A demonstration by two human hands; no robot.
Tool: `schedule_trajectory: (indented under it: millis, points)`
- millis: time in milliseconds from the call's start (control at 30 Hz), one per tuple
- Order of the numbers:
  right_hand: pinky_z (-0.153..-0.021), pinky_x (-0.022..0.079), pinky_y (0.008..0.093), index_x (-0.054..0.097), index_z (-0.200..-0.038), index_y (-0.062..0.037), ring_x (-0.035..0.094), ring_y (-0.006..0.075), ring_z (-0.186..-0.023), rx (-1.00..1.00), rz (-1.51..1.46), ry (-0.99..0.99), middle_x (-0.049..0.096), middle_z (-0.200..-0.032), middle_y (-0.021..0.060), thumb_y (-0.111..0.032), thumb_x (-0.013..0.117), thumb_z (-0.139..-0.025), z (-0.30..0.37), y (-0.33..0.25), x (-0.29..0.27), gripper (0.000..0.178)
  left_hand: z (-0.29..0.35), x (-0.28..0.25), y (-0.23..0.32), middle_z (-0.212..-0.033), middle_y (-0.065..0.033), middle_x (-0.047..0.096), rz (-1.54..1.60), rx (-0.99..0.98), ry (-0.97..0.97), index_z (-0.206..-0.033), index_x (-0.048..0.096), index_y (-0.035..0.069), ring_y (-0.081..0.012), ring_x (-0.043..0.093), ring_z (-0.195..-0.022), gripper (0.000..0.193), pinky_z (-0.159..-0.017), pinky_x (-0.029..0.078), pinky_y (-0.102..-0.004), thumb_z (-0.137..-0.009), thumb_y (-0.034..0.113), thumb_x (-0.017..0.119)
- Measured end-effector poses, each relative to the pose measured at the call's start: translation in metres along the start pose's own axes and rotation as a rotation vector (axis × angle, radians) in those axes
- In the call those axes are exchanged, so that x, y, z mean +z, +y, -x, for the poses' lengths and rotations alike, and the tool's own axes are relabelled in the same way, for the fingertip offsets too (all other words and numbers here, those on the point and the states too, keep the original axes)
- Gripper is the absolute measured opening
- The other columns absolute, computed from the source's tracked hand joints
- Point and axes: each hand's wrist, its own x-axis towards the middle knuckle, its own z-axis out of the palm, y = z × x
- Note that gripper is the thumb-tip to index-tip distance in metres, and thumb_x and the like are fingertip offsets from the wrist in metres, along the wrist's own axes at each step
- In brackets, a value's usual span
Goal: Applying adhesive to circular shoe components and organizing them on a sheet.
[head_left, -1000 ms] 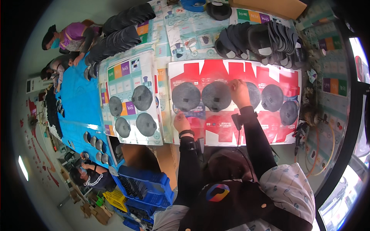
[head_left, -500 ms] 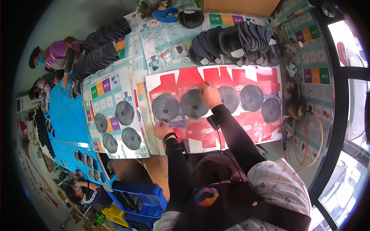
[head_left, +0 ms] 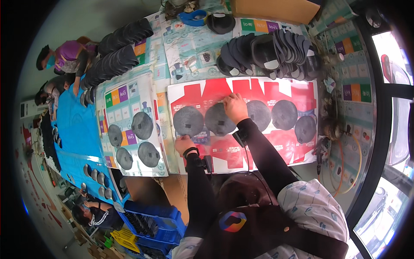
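Observation:
Several round dark grey pads lie in a row on a red and white printed cardboard sheet (head_left: 202,88). Over the upper right edge of the second pad (head_left: 219,120) is my right hand (head_left: 236,108), its fingers bent and closed together. By the lower edge of the leftmost pad (head_left: 188,121), my left hand (head_left: 185,146) is closed in a pinch. Anything between the fingers of either hand is too small or hidden to make out. Further right in the row are a third pad (head_left: 259,116), partly behind my right wrist, and another pad (head_left: 284,115).
Left of the sheet, a printed board (head_left: 129,162) bears several grey pads. Behind are stacked dark curved pieces (head_left: 263,52) and a blue tape roll (head_left: 193,18). Blue crates (head_left: 161,220) stand lower left. Hoses (head_left: 340,159) hang at right. Other people work along a blue table (head_left: 79,129).
The whole view has shifted slightly, so the table appears a little further right and lower. Both hands stay at nearly the same places by the pads.

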Motion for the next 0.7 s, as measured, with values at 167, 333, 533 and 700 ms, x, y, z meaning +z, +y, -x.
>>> schedule_trajectory:
  millis: [167, 333, 533, 700]
  points:
    - [-0.087, 0.051, 0.0417, 0.071, -0.086, -0.0076, 0.060, 0.0307, -0.100, 0.002, 0.004, -0.009, 0.067, -0.097, 0.0100, -0.016, 0.066, -0.084, 0.000, 0.010, 0.000, 0.010, 0.006, -0.016, 0.043, -0.084, -0.0238, 0.073, -0.197, -0.062, -0.245, -0.088, 0.072, -0.007, -0.0368, 0.072, -0.080, 0.020, -0.073, 0.056, -0.0443, -0.083, 0.012, 0.069]
    - [-0.087, 0.051, 0.0421, 0.071, -0.089, -0.0069, 0.061, 0.0314, -0.098, -0.110, -0.031, 0.003, 0.066, -0.095, 0.0118, -0.014, 0.066, -0.083, -0.002, 0.015, -0.003, 0.011, -0.012, -0.029, -0.009, -0.088, -0.0257, 0.070, 0.170, 0.130, -0.021, -0.104, 0.070, -0.007, -0.0382, 0.070, -0.080, 0.024, -0.073, 0.055, -0.0447, -0.093, 0.010, 0.057]
    - [-0.084, 0.051, 0.0449, 0.070, -0.095, -0.0073, 0.061, 0.0352, -0.094, -0.061, -0.117, 0.110, 0.065, -0.094, 0.0128, -0.005, 0.067, -0.078, 0.009, 0.013, -0.010, 0.018, 0.036, -0.024, -0.011, -0.097, -0.0264, 0.062, -0.128, 0.345, -0.133, -0.138, 0.055, -0.001, -0.0416, 0.056, -0.095, 0.053, -0.089, 0.044, -0.0518, -0.086, 0.008, 0.058]
    - [-0.083, 0.052, 0.0453, 0.069, -0.094, -0.0057, 0.060, 0.0366, -0.093, 0.025, -0.160, 0.103, 0.064, -0.094, 0.0139, -0.005, 0.066, -0.078, 0.026, 0.006, -0.030, 0.017, 0.051, -0.015, -0.001, -0.103, -0.0259, 0.061, -0.158, 0.251, -0.128, -0.143, 0.048, -0.004, -0.0407, 0.052, -0.105, 0.059, -0.095, 0.041, -0.0523, -0.086, 0.009, 0.058]
